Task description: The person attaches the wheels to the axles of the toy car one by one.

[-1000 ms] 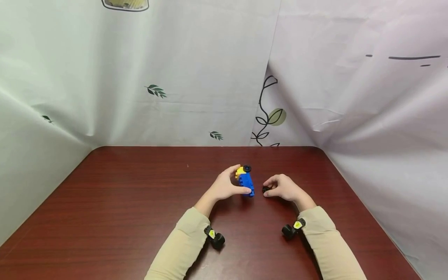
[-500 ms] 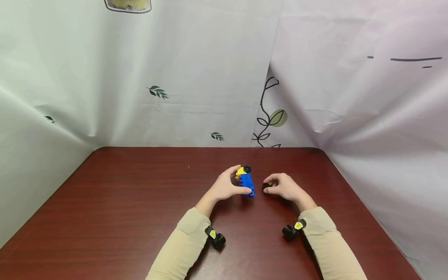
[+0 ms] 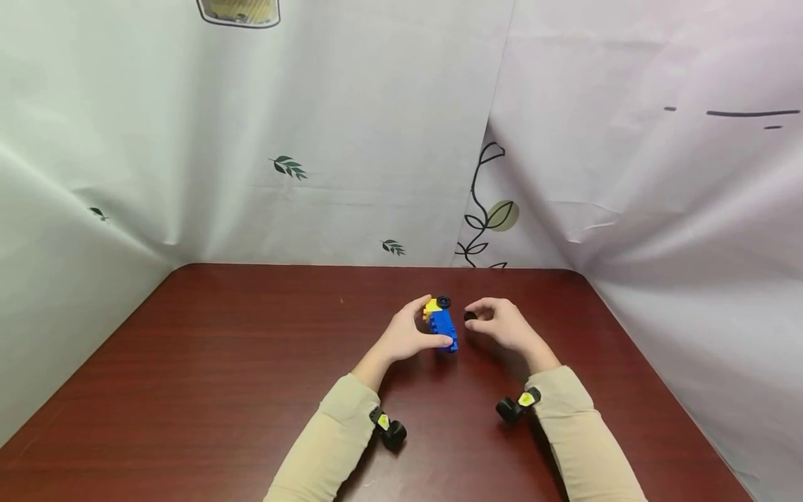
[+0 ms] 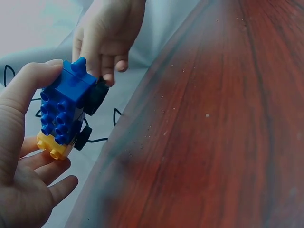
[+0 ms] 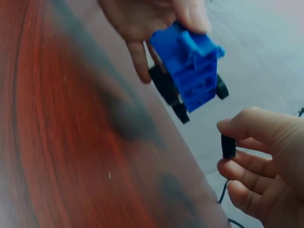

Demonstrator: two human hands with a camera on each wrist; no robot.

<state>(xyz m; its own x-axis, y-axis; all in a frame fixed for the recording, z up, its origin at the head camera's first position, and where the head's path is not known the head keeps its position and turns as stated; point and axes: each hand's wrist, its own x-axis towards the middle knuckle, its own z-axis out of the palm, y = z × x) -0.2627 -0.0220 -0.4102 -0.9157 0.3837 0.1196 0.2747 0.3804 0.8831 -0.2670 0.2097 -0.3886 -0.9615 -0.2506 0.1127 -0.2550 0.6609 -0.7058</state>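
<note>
A toy car (image 3: 442,328) of blue and yellow building blocks, with black wheels on it, is held by my left hand (image 3: 406,333). The thumb presses the blue end and the fingers reach round to the yellow end. My right hand (image 3: 507,326) pinches a loose black toy wheel (image 3: 470,316) between thumb and fingers, just right of the car. In the right wrist view the loose wheel (image 5: 228,146) stands edge-on, apart from the car's blue underside (image 5: 192,71). Studs on the blue block (image 4: 59,111) face the left wrist camera.
Both hands are above a dark red wooden table (image 3: 188,376). A white cloth (image 3: 351,139) with printed leaves hangs behind it and along the sides. A small black camera is strapped to each sleeve.
My right hand has moved away from me and slightly left with the wheel, closer to the car's wheeled end. The left hand and the car have stayed nearly still.
</note>
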